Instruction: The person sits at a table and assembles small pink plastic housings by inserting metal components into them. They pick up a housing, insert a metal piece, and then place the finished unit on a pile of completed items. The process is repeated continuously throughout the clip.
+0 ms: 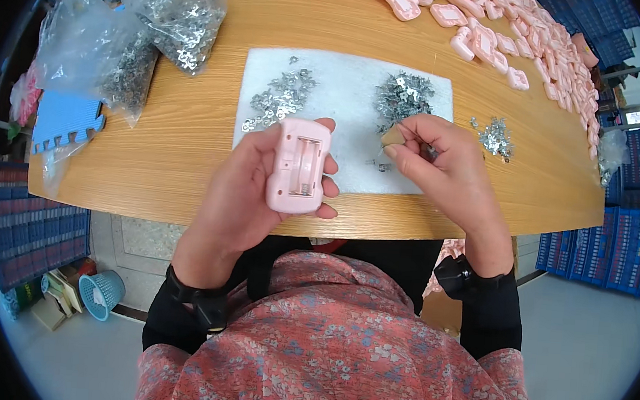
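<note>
Your left hand (261, 188) is wrapped around a pink plastic case (298, 166), cavity upward. Your right hand (432, 160), just beside it, pinches a small metal clip (383, 165) over the white mat (344, 78).

Pink case (298, 166): we are seeing smooth moulded plastic, giving off a soft sheen.
Counter (189, 137): we are looking at pale wood-grain laminate, smooth and slightly glossy.
White mat (345, 74): it is looking matt to us, like paper or thin foam; we cannot tell which.
Metal clips (402, 95): we are seeing small bright stamped metal pieces, glinting.
Bags (84, 38): we are seeing clear, crinkled, shiny plastic film.
Pink shells (498, 33): we are seeing the same smooth plastic.
Sleeve cloth (338, 352): we are seeing matt, printed woven fabric.
</note>
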Tool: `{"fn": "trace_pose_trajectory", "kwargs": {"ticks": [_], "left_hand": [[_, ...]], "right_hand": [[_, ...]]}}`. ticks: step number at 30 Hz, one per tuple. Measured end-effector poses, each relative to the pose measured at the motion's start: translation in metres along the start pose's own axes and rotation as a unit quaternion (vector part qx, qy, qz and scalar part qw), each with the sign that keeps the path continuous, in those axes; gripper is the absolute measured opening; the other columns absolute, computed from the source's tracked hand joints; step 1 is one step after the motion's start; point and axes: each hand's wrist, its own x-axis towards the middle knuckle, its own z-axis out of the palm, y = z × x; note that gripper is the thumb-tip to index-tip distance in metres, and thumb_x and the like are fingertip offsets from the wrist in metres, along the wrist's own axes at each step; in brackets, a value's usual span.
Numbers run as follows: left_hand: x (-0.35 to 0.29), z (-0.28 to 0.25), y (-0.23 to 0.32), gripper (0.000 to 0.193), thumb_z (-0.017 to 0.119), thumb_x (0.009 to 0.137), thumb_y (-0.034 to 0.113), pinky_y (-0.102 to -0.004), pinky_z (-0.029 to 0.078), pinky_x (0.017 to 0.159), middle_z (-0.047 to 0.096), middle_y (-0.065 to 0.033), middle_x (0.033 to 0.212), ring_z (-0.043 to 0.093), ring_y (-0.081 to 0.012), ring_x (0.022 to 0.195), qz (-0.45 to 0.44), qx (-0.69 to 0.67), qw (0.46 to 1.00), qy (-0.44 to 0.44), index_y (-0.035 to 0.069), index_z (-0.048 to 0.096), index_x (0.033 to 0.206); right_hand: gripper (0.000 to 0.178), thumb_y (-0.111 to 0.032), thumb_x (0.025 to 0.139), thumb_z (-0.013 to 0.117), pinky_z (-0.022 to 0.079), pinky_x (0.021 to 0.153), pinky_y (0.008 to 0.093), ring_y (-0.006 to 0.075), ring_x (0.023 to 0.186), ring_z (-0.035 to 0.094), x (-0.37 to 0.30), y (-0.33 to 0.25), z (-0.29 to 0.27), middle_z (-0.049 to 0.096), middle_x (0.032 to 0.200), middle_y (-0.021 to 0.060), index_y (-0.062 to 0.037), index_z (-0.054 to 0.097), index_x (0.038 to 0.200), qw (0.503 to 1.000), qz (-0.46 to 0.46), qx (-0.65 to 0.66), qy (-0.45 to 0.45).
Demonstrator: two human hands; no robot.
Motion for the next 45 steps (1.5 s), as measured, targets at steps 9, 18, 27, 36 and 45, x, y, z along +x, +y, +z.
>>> {"fn": "trace_pose_trajectory", "kwargs": {"ticks": [9, 18, 27, 36, 45], "left_hand": [[0.005, 0.012, -0.007, 0.055, 0.034, 0.106, 0.041, -0.0416, 0.059, 0.075, 0.060, -0.0103, 0.104, 0.064, -0.0230, 0.089, -0.031, 0.098, 0.995, 0.001, 0.006, 0.037, 0.149], [0.007, 0.013, -0.015, 0.052, 0.030, 0.107, 0.042, -0.0431, 0.062, 0.072, 0.066, -0.0130, 0.099, 0.068, -0.0240, 0.086, -0.057, 0.146, 0.986, 0.052, 0.001, 0.051, 0.130], [0.008, 0.012, -0.009, 0.055, 0.030, 0.108, 0.039, -0.0400, 0.059, 0.070, 0.064, -0.0166, 0.100, 0.068, -0.0278, 0.082, -0.070, 0.060, 0.995, -0.028, 0.001, 0.034, 0.147], [0.010, 0.005, -0.016, 0.051, 0.040, 0.106, 0.028, -0.0338, 0.057, 0.080, 0.064, -0.0173, 0.115, 0.069, -0.0239, 0.094, -0.017, 0.200, 0.980, -0.012, 0.004, 0.032, 0.150], [0.009, 0.029, -0.009, 0.039, 0.047, 0.101, 0.011, -0.0258, 0.049, 0.087, 0.063, -0.0070, 0.117, 0.060, -0.0097, 0.099, 0.111, 0.616, 0.780, -0.005, -0.001, 0.047, 0.139]], "right_hand": [[0.015, -0.011, 0.082, 0.069, 0.039, 0.055, 0.0301, 0.0139, 0.060, 0.045, 0.012, -0.024, 0.008, 0.049, 0.067, 0.0037, 0.0007, 0.064, 0.089, 0.994, -0.095, -0.029, -0.049], [0.014, -0.016, 0.079, 0.065, 0.051, 0.065, 0.0450, 0.0353, 0.072, 0.065, 0.012, -0.038, 0.012, 0.065, 0.074, 0.0148, -0.0027, 0.066, 0.084, 0.987, -0.068, -0.133, -0.053], [0.018, -0.018, 0.091, 0.069, 0.044, 0.059, 0.0258, 0.0101, 0.067, 0.054, 0.009, -0.021, 0.015, 0.058, 0.076, 0.0000, -0.0012, 0.062, 0.094, 0.998, -0.002, 0.067, -0.022], [0.022, -0.021, 0.094, 0.068, 0.043, 0.060, 0.0206, 0.0025, 0.069, 0.050, 0.003, 0.001, 0.022, 0.059, 0.078, -0.0040, -0.0003, 0.062, 0.099, 0.948, 0.117, 0.280, -0.099], [0.025, -0.024, 0.093, 0.069, 0.042, 0.060, 0.0196, 0.0020, 0.069, 0.050, -0.003, 0.003, 0.020, 0.059, 0.078, -0.0034, -0.0001, 0.062, 0.099, 0.956, 0.123, 0.251, -0.088]]}}
